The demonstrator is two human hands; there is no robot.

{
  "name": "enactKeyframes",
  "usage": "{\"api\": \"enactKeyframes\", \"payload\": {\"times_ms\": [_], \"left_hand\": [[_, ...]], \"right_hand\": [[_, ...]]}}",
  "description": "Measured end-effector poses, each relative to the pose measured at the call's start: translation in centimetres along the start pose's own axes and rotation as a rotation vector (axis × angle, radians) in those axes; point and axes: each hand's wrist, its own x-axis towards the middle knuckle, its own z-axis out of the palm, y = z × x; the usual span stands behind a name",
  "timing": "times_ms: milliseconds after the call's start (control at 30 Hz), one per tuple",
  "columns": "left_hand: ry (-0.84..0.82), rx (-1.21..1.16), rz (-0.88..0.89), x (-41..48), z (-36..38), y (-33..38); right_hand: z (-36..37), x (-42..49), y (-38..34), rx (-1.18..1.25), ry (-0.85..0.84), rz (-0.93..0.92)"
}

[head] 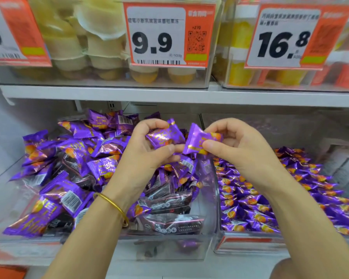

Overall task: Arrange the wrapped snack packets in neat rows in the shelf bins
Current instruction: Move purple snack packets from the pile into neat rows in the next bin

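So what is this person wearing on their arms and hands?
Both forearms are bare, no sleeves in view. Neither the left hand nor the right hand wears a glove. The only thing worn is a thin gold bangle on the left wrist.

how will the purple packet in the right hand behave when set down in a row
Probably light: the right hand holds the purple packet by a fingertip pinch. Its glossy foil likely makes it slippery. The puffed middle and crimped ends suggest it may tilt or slide.
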Motion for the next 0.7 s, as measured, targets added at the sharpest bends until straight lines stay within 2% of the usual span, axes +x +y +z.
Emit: {"api": "enactKeyframes", "payload": {"times_ms": [233,500,700], "left_hand": [[-0.053,-0.055,-0.252,-0.48,0.55,-0.17],[-0.017,-0.007,-0.291,-0.46,0.54,-0.8],[-0.005,-0.157,-0.367,-0.2,0.91,-0.51]], "right_hand": [[-0.21,0.0,0.18,-0.005,0.039,0.017],[-0.03,0.13,0.28,0.043,0.124,0.061],[0.65,0.1,0.3,0.014,0.097,0.045]]}}
